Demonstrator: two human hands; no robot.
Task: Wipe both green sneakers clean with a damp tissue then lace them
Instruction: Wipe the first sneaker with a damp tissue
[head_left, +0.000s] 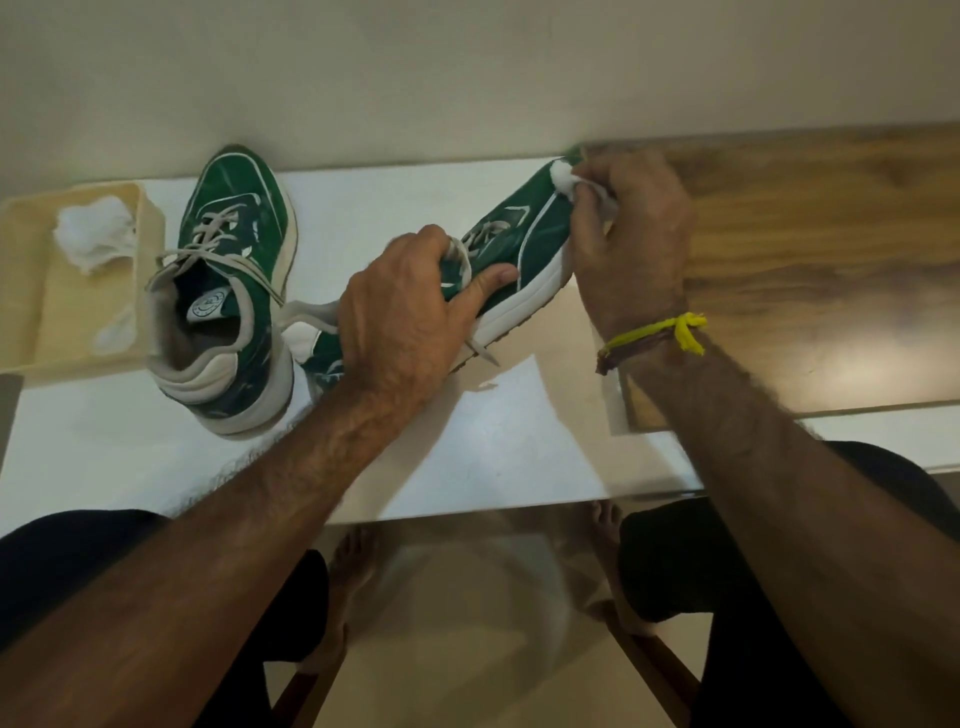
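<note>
Two green sneakers with white soles and grey laces are on a white sheet on the glass table. One sneaker (231, 291) stands upright at the left, toe pointing away, laces loose. The second sneaker (524, 244) lies tilted on its side in the middle, toe toward the upper right. My left hand (410, 317) grips it around the middle, thumb along its side. My right hand (631, 234) pinches a white tissue (566, 179) and presses it against that sneaker's toe.
A cream tray (31, 291) at the far left holds crumpled white tissues (96, 236). A wooden board (831, 260) covers the table's right side. The wall runs close behind. My knees and bare feet show below the table's glass front edge (467, 519).
</note>
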